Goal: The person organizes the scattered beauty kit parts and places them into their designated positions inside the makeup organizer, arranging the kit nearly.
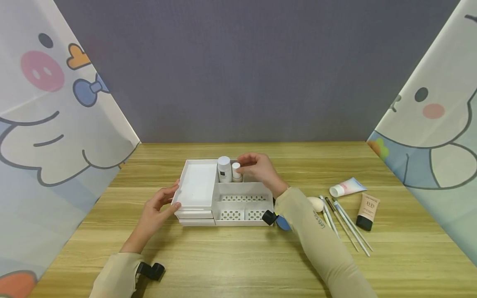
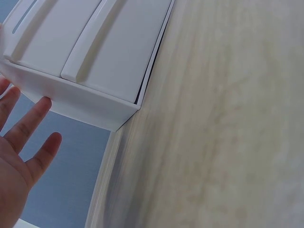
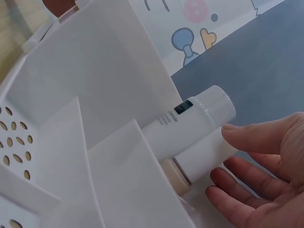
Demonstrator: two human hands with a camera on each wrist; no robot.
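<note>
A white desktop organizer [image 1: 197, 182] stands on the table. My left hand [image 1: 161, 205] rests against its left side, fingers spread and thumb at the front corner; in the left wrist view the fingertips touch its wall. Two bottles stand upright in a back compartment: a white bottle with dark label [image 1: 224, 169] and a smaller beige bottle with a white cap [image 3: 204, 159]. My right hand [image 1: 261, 169] pinches that cap between thumb and fingers. The lower part of the small bottle is hidden by the compartment wall.
Right of the organizer lie a cream-coloured sponge [image 1: 316, 204], several thin brushes [image 1: 348, 223], a white-capped tube [image 1: 348, 187] and a BB cream tube [image 1: 368, 211]. A blue round item [image 1: 283, 223] is partly hidden under the right sleeve. Printed panels enclose the table's sides.
</note>
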